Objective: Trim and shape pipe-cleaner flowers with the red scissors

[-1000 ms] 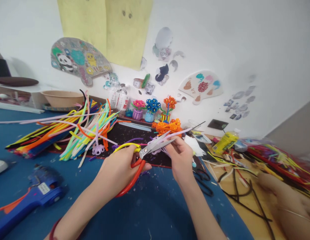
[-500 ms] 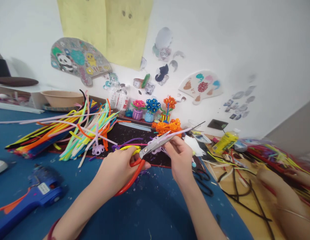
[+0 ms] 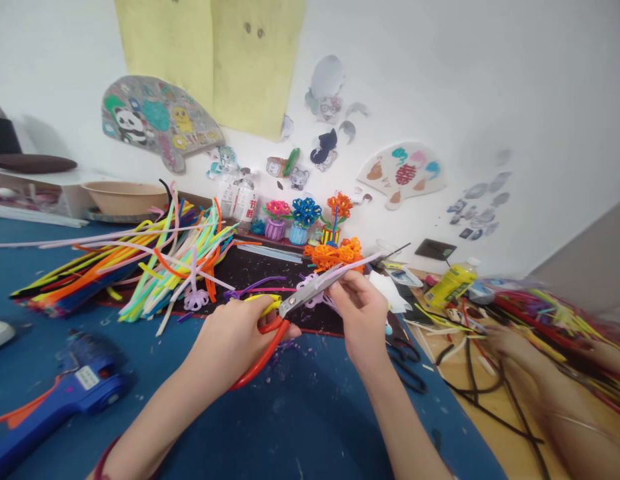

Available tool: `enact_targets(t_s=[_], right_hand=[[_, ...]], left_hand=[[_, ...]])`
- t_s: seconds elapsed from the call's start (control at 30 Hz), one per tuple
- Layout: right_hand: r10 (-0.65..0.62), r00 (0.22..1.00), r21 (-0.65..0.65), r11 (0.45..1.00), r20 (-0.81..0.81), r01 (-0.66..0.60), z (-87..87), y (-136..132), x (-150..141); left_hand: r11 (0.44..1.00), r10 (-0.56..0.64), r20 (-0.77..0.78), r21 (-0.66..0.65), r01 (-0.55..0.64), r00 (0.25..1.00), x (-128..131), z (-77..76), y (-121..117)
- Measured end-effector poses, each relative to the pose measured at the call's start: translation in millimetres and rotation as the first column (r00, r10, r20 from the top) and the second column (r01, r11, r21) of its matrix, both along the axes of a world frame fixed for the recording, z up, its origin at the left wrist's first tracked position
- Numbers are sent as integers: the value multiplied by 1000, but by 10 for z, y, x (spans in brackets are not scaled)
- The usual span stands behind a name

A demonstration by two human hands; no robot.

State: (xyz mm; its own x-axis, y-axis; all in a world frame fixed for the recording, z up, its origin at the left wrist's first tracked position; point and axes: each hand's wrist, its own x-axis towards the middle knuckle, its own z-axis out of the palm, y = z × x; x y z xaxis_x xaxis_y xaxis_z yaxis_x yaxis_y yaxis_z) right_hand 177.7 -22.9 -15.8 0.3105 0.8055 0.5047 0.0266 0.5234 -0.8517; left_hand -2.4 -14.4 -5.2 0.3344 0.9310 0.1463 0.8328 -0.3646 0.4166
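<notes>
My left hand [image 3: 233, 340] is closed around red-handled scissors [image 3: 263, 360], whose blades point up and to the right. A short bent yellow piece [image 3: 271, 300] shows beside its fingers; whether the hand holds it too I cannot tell. In a pinch, my right hand [image 3: 363, 317] holds a light purple pipe cleaner [image 3: 361, 264] that lies along the blade tips. Looped light purple pipe cleaner [image 3: 315, 297] shows behind the blades, left of the right fingers. Orange pipe cleaner flowers [image 3: 335, 255] lie just beyond the hands.
A heap of colourful pipe cleaners [image 3: 140, 267] lies at left, with a blue glue gun [image 3: 85, 387] nearer me. Small potted flowers [image 3: 306, 220] stand by the wall. At right are black scissors [image 3: 407, 367], a yellow bottle [image 3: 451, 283] and another person's arm [image 3: 545, 380].
My hands and the scissors are almost still; the light purple pipe cleaner's tip shifts slightly. At right, the other person's hand has moved left, over the loose pipe cleaners.
</notes>
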Motion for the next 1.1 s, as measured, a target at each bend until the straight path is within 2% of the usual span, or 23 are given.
enact_targets(t_s=[0.33,0.57,0.8,1.1], right_hand=[[-4,1000,16,1000,1,4,8,9,5],[3,992,38,999,129,-8,40,-4,41],[-77,972,68,996,223,63,0,-3,76],[-117,978,74,992,173,106,-6,-15,65]], left_hand=[[1000,-1,37,-6,1,999,-23,-9,-6],[998,-49,24,-41,50,999,-24,-20,12],[994,-92,6,-64,92,996,-35,-35,10],[995,-56,-71,-83,50,996,10,-11,-35]])
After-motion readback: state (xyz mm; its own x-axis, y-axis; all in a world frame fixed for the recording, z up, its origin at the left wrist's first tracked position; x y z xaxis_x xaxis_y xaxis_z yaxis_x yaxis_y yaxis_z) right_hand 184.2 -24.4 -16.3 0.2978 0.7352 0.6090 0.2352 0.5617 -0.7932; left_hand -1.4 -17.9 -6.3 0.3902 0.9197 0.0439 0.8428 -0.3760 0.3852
